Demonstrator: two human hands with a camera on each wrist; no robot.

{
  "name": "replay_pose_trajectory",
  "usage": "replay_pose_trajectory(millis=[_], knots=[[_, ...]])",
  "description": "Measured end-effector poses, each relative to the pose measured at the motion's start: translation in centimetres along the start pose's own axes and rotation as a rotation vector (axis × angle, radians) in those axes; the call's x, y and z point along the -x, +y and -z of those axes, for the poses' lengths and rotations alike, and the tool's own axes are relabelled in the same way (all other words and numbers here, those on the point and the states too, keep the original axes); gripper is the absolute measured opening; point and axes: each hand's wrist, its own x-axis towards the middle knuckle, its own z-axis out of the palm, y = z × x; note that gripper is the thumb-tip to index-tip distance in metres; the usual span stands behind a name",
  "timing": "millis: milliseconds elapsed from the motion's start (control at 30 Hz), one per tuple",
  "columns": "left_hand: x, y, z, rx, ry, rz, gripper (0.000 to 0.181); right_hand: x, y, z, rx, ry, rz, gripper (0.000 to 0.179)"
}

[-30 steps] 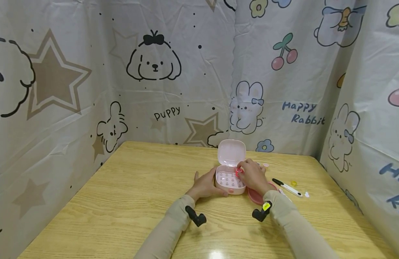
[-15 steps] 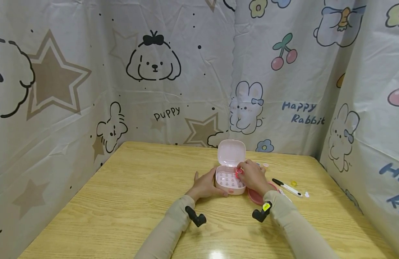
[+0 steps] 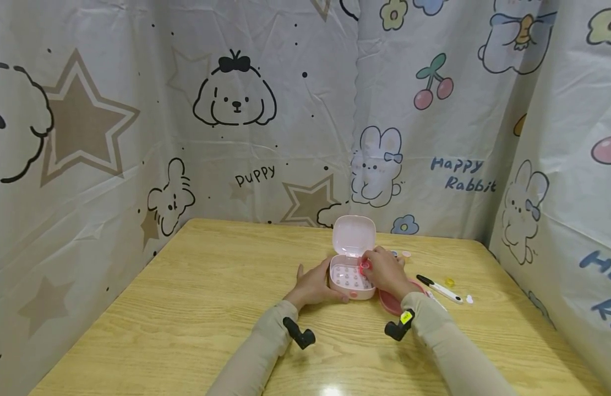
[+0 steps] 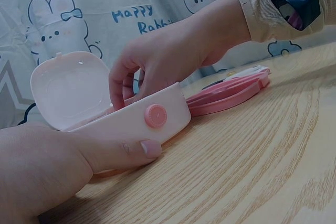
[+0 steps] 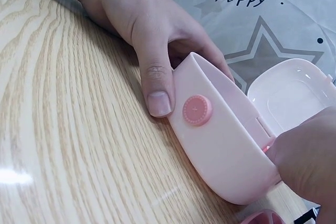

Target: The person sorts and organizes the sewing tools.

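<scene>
Head view is showing a small red piece (image 3: pixel 365 267) sitting inside the right part of a pink box (image 3: pixel 341 290), and your right hand (image 3: pixel 387 273) is pinching it between its fingers, though the fingertips are partly hiding it. Your left hand (image 3: pixel 311 284) is gripping the box from its left side, with the thumb lying along the front wall near a round pink button (image 5: pixel 197 110). The box is standing on the desk (image 3: pixel 211 308), and its lid (image 3: pixel 354 235) is leaning back, raised at the rear. Rows of small bumps (image 3: pixel 350 278) are covering the box floor.

Just right of the box, a darker pink oval thing (image 3: pixel 391 303) is lying partly under your right wrist. Farther right, a black-and-white pen (image 3: pixel 440 289) is resting at a slant, with a small yellow piece (image 3: pixel 449 282) lying near it and a small white piece (image 3: pixel 469 299) just beyond its white end. Behind your right hand, a small pale piece (image 3: pixel 407 254) is lying on the desk. A printed curtain (image 3: pixel 256 148) is hanging behind everything.
</scene>
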Motion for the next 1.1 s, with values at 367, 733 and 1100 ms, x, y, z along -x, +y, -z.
replay_pose_trajectory(millis=[367,733,1100], knots=[[-0.1,-0.4,-0.1,-0.046,0.01,-0.007,0.116,-0.1,0.1,-0.2,-0.024,0.019,0.017,0.031],[0.0,0.0,-0.3,-0.001,0.017,-0.018,0.116,1.0,1.0,0.7,-0.15,0.149,0.025,0.035],[0.0,-0.2,-0.2,-0.005,0.016,-0.009,0.116,1.2,2.3,1.3,-0.123,0.184,0.033,0.032]])
